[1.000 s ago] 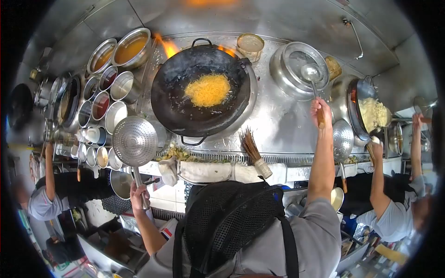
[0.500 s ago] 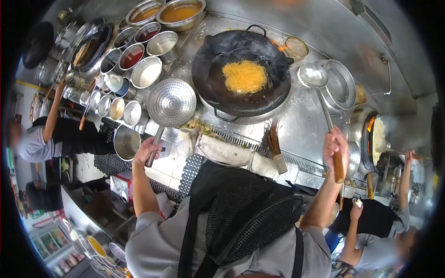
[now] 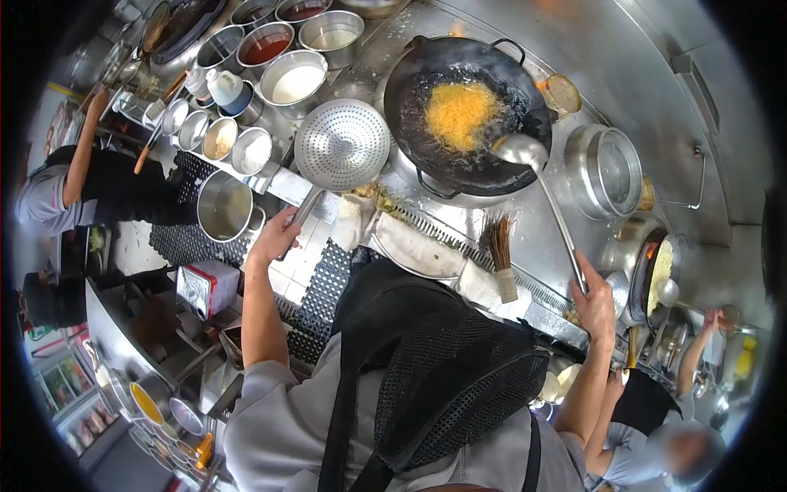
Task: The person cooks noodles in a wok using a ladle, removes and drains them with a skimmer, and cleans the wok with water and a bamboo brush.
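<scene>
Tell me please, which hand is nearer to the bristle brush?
Right. The right hand holds the ladle, to the right of the brush; the left hand, with the strainer, is farther away, on the brush's left.

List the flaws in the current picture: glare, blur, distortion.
Head view: wide-angle distortion bends the steel counter and walls, with black corners. Head view: bright highlights on the ladle and counter. Head view: the right-hand co-worker's head is blurred beyond detail, while the holes of the perforated strainer stay distinct.
</scene>
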Available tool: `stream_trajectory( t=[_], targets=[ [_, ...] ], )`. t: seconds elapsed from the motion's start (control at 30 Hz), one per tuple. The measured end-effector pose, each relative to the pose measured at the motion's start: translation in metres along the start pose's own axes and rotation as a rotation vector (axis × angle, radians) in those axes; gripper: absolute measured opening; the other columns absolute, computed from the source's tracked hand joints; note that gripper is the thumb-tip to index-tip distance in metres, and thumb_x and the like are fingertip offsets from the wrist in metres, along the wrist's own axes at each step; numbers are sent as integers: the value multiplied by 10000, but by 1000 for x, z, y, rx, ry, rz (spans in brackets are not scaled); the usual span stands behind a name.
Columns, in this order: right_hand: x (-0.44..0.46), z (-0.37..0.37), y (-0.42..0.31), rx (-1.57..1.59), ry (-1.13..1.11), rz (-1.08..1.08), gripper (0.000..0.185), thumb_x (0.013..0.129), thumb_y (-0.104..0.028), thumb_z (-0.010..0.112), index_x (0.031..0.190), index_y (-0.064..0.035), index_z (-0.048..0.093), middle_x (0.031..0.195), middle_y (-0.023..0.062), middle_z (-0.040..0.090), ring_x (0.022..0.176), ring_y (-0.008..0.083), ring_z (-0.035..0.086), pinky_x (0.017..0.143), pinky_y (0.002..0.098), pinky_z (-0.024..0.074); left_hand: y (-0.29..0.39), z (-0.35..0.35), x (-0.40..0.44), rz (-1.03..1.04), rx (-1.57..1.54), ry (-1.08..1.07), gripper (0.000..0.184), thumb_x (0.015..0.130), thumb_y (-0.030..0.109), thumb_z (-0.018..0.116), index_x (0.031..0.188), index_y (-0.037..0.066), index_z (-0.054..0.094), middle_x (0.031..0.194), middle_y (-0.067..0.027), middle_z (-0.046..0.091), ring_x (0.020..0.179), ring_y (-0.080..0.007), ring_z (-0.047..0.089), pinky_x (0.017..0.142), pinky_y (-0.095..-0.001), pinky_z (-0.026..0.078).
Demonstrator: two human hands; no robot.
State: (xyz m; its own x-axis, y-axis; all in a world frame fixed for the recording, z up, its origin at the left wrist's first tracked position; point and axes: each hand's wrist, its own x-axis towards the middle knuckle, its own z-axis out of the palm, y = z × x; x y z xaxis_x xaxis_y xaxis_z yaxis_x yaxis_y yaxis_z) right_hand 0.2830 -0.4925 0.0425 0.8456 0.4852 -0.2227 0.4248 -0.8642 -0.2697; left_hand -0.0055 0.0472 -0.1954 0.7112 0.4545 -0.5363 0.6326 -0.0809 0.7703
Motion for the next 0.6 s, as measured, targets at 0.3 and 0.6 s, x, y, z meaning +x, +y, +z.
stream_trajectory(
  t=[0.3, 0.6],
  targets=[
    [54, 111, 6, -152, 27, 91, 675, 863, -90, 647, 1476, -283, 442, 1070, 256, 670, 936, 468, 655, 830, 522, 539, 47, 45, 0, 625, 363, 603, 463, 830, 33, 677, 1274, 29, 542, 1153, -204, 596, 1077, -416, 566, 944, -461, 464],
    [149, 144, -12, 175, 90, 4, 666, 854, -45, 631, 1478, -201, 457, 1272, 257, 614, 1141, 446, 605, 982, 447, 494, 57, 103, -20, 580, 177, 274, 388, 836, 59, 679, 1209, 24, 578, 1149, -198, 616, 1085, -390, 587, 949, -433, 473]
  ],
)
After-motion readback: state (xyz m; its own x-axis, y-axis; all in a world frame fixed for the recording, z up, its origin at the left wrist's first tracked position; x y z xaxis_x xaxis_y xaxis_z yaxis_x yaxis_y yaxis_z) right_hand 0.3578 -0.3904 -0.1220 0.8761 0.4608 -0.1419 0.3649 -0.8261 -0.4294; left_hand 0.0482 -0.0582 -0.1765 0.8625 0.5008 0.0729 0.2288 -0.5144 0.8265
